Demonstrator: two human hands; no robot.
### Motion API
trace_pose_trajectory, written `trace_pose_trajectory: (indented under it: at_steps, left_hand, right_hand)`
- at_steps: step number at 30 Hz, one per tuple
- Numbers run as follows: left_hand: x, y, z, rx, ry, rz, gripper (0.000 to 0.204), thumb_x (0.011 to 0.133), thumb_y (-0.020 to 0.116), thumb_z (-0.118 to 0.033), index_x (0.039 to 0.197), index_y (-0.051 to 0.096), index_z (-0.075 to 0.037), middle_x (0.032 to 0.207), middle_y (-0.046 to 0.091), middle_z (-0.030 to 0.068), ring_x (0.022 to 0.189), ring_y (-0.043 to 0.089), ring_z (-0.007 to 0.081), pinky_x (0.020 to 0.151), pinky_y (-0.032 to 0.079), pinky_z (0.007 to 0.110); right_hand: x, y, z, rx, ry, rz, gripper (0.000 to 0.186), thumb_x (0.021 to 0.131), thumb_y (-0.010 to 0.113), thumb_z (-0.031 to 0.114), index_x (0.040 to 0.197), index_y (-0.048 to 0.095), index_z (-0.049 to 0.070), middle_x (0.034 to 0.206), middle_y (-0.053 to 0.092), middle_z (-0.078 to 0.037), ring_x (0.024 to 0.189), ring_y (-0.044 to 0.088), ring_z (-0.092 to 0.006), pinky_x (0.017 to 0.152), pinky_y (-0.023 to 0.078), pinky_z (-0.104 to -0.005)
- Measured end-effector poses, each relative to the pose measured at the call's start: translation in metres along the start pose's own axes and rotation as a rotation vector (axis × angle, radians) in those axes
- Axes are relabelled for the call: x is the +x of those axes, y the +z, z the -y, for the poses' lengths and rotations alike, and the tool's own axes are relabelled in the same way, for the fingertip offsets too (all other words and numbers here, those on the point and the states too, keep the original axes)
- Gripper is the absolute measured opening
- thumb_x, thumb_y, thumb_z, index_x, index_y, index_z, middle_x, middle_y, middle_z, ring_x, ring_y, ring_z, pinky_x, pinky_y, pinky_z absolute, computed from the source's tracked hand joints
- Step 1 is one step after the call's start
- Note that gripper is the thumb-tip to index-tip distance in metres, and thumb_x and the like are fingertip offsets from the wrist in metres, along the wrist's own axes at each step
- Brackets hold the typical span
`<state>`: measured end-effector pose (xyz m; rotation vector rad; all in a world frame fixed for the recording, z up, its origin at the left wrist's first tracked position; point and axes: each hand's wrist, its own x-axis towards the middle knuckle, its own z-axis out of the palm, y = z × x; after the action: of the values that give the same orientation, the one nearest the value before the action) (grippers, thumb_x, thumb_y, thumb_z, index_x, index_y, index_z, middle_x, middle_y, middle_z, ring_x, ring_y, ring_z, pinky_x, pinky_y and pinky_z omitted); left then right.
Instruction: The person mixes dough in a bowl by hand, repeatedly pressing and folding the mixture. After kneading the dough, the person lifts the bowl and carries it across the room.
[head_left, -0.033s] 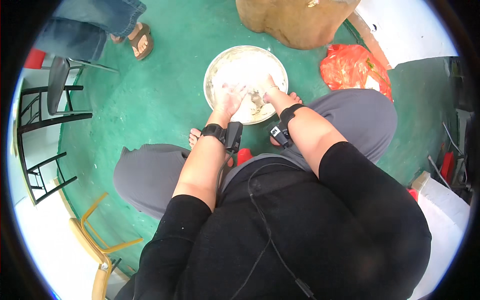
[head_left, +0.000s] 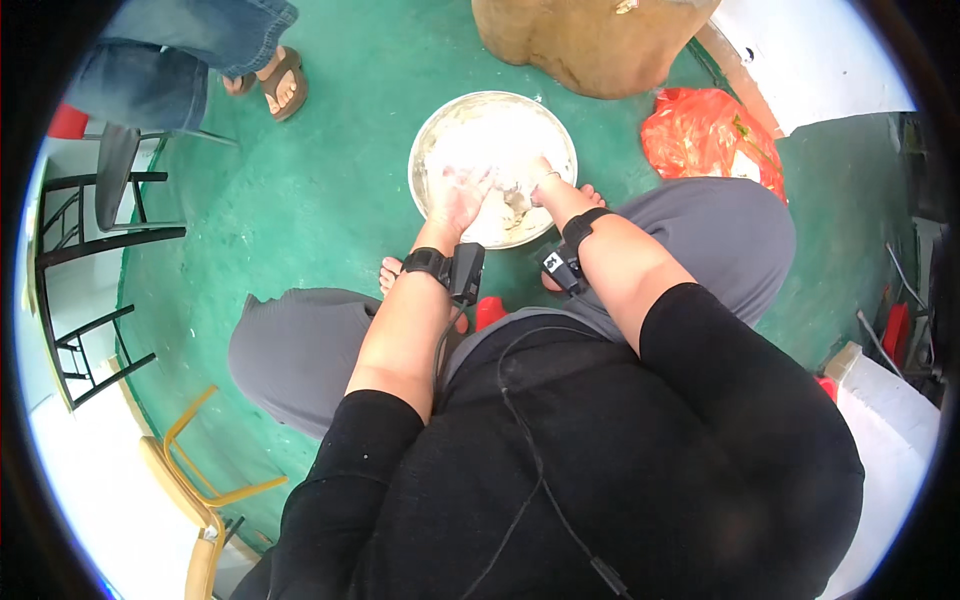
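A wide round metal basin (head_left: pixel 416 150) stands on the floor between my feet. White powdery or doughy stuff (head_left: pixel 490 140) fills much of it, washed out by bright light. My left hand (head_left: pixel 458 197) is in the basin's near left part, thumb and fingers apart, their tips fading into the white. At the near right, my right hand (head_left: pixel 545 178) reaches into the same stuff, and its fingers are lost in glare. Between the hands lies a greyish wet-looking patch (head_left: pixel 516 200). Black devices are strapped to both my wrists.
A big brown rounded block (head_left: pixel 590 45) stands beyond the basin. Right of it lies a red plastic bag (head_left: pixel 700 140). Another person's sandalled foot (head_left: pixel 285 88) is at the upper left. Chairs, including a yellow-framed one (head_left: pixel 185 470), line the left side.
The other person's jeans have shifted slightly at the upper left, and more of their second foot shows. My right hand has moved a touch to the right.
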<state>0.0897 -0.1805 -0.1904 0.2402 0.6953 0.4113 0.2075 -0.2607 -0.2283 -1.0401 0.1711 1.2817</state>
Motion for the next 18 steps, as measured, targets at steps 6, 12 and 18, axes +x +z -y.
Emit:
trace_pose_trajectory:
  at_steps: [6, 12, 18]
  left_hand:
    - [0.006, -0.006, 0.001, 0.000, -0.030, 0.005, 0.053, 0.087, 0.038, -0.042, 0.127, 0.024, -0.011, 0.134, 0.025, 0.0174, 0.119, 0.034, 0.0343, 0.098, 0.029, 0.044]
    - [0.001, 0.004, 0.000, 0.157, -0.093, 0.203, 0.060, 0.087, 0.036, -0.048, 0.131, 0.019, -0.011, 0.137, 0.021, 0.0196, 0.120, 0.034, 0.0374, 0.098, 0.028, 0.047]
    - [-0.002, 0.003, 0.000, 0.077, -0.104, 0.224, 0.061, 0.087, 0.034, -0.045, 0.131, 0.022, -0.004, 0.131, 0.031, 0.0214, 0.115, 0.039, 0.0391, 0.095, 0.033, 0.050]
  right_hand:
    - [-0.001, 0.001, -0.009, 0.233, 0.163, -0.039, 0.026, 0.085, 0.042, 0.019, 0.096, 0.055, -0.001, 0.079, 0.061, -0.011, 0.068, 0.060, -0.0247, 0.061, 0.049, -0.0388]
    - [0.010, -0.014, -0.006, 0.248, 0.105, -0.088, 0.025, 0.085, 0.041, 0.019, 0.095, 0.055, 0.000, 0.078, 0.060, -0.010, 0.066, 0.059, -0.0241, 0.059, 0.048, -0.0390]
    - [0.021, -0.017, -0.003, 0.317, 0.108, -0.069, 0.025, 0.085, 0.041, 0.018, 0.095, 0.055, 0.000, 0.076, 0.060, -0.009, 0.064, 0.058, -0.0235, 0.057, 0.048, -0.0392]
